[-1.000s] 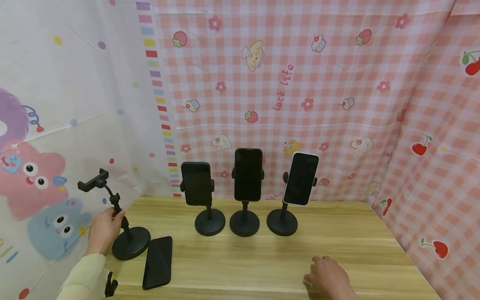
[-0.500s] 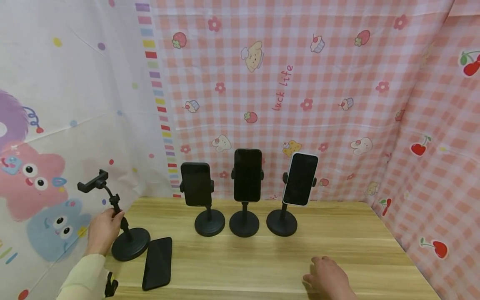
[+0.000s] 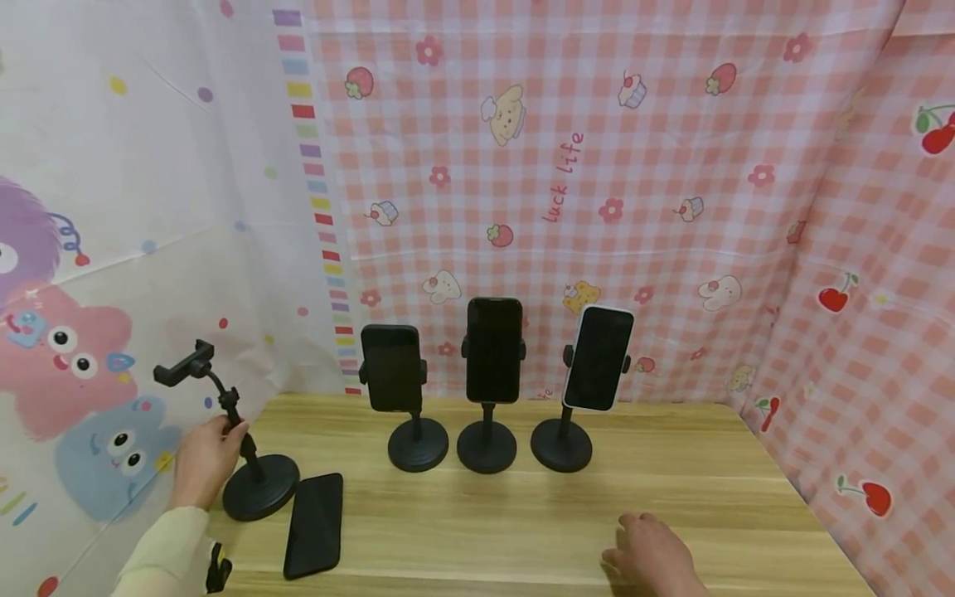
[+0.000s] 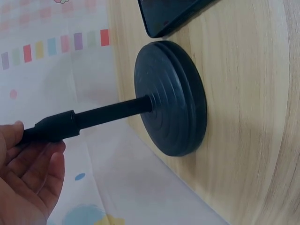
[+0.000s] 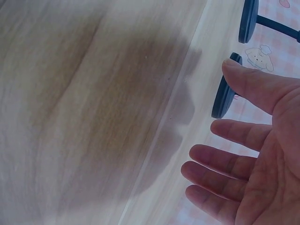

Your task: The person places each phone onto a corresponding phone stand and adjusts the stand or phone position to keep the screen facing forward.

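At the table's left edge my left hand (image 3: 207, 461) pinches the stem of a black phone stand (image 3: 261, 487). Its clamp (image 3: 185, 362) at the top holds no phone. In the left wrist view, thumb and fingers grip the collar (image 4: 56, 127) above the round base (image 4: 171, 98). Just right of that base a black phone (image 3: 314, 525) lies flat, screen up. My right hand (image 3: 652, 553) is over the front right of the table, touching nothing that I can make out. Its fingers are spread and relaxed in the right wrist view.
Along the back stand three more black stands, bearing a black phone (image 3: 391, 367) at left, another black phone (image 3: 494, 349) in the middle and a white-edged phone (image 3: 599, 357), tilted, at right. Patterned cloths (image 3: 567, 99) hang behind the wooden table (image 3: 462, 531) and at both sides.
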Available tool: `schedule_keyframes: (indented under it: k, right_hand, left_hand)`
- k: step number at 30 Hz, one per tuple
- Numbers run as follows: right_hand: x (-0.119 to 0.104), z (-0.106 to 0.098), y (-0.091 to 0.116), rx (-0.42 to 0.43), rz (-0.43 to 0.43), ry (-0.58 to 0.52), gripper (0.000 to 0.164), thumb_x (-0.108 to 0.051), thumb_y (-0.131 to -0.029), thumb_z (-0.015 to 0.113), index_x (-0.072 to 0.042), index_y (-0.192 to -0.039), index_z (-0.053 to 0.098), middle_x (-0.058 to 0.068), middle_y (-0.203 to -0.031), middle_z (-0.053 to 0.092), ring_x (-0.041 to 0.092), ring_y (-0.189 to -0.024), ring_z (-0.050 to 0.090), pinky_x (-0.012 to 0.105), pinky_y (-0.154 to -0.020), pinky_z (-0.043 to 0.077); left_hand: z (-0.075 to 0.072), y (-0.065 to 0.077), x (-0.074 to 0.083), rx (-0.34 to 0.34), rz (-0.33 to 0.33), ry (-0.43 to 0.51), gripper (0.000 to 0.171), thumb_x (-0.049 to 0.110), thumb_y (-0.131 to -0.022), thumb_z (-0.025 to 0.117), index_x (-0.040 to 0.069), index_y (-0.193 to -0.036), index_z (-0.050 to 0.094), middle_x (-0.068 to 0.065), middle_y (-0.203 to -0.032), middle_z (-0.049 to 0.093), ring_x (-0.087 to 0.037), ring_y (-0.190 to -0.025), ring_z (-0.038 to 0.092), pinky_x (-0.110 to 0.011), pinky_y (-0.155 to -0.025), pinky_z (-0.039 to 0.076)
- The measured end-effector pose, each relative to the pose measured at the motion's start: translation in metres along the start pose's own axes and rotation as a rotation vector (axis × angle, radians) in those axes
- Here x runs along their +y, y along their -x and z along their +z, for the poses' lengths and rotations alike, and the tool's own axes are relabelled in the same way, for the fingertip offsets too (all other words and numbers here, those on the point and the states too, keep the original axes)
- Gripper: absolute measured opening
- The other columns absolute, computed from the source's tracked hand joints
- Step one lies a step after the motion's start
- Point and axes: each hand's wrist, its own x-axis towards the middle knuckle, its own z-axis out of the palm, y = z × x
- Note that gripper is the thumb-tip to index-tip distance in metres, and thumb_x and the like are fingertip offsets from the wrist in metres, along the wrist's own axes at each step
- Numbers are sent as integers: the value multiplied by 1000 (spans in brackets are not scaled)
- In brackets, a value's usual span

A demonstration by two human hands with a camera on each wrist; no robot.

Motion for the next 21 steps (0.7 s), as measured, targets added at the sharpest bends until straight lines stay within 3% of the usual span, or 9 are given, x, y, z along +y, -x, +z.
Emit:
schedule_keyframes:
  k: [5, 10, 14, 17, 21]
  right_hand:
    - [0, -1, -1, -11, 14, -9, 55, -36, -80, 81, 6, -111, 64, 22, -103, 64, 41, -97, 60, 57, -85, 48]
    - [0, -1, 0, -20, 24, -14, 57, -37, -81, 81, 7, -113, 63, 23, -105, 63, 41, -99, 60, 58, -86, 47]
    - [-1, -1, 0, -7, 16, -9, 56, -36, -81, 81, 7, -113, 64, 24, -106, 63, 42, -99, 60, 58, -86, 47]
    - [-1, 0, 0, 0, 5, -4, 56, -36, -81, 81, 7, -112, 64, 23, -105, 64, 42, -98, 60, 57, -86, 48]
    - [-2, 0, 0, -8, 12, -15, 55, -36, -81, 81, 6, -112, 64, 22, -104, 64, 41, -98, 61, 56, -86, 48]
  left_hand:
    - [-4, -2, -4, -51, 32, 39, 29, 18, -102, 55, -9, -98, 64, -22, -80, 65, -32, -65, 56, -43, -57, 42]
    - [-7, -6, -11, -135, 19, 110, 38, 26, -105, 52, -9, -112, 63, -14, -78, 63, -23, -61, 42, -36, -55, 31]
    - [-7, -7, -15, -175, 18, 140, 44, 31, -105, 50, -9, -120, 62, -23, -96, 69, -31, -75, 54, -37, -61, 37]
    - [-6, -8, -16, -163, 35, 139, 42, 30, -105, 51, -8, -117, 64, -25, -102, 69, -32, -84, 57, -38, -65, 38]
    - [-6, -6, -14, -136, 54, 128, 38, 28, -105, 52, -7, -112, 65, -18, -85, 67, -24, -68, 47, -34, -59, 32]
